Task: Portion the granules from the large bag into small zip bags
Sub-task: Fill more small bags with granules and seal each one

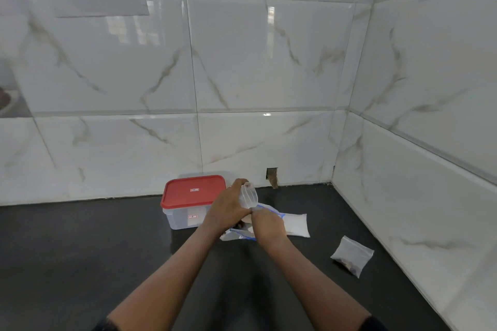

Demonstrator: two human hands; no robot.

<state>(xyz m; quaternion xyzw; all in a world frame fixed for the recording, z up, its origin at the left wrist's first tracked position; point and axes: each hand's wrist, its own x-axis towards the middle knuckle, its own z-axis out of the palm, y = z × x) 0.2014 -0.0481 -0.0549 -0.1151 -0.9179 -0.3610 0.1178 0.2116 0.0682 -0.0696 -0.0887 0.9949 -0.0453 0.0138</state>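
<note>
On the dark counter, beside a red-lidded clear plastic box, the left hand grips a tilted clear plastic cup — the pouring step, I judge. The right hand, touching it, pinches a small blue-edged zip bag above a crumpled silvery bag; next comes a steady tilt. Far right lies a filled clear zip bag — brown granules inside.

Glossy white tiles veined in grey-brown cover the back wall and the right-hand wall, which meet in a corner. Bright reflections sit high on them (one window-like). Below lies a dark matte counter; a small hole breaks the back wall's base
</note>
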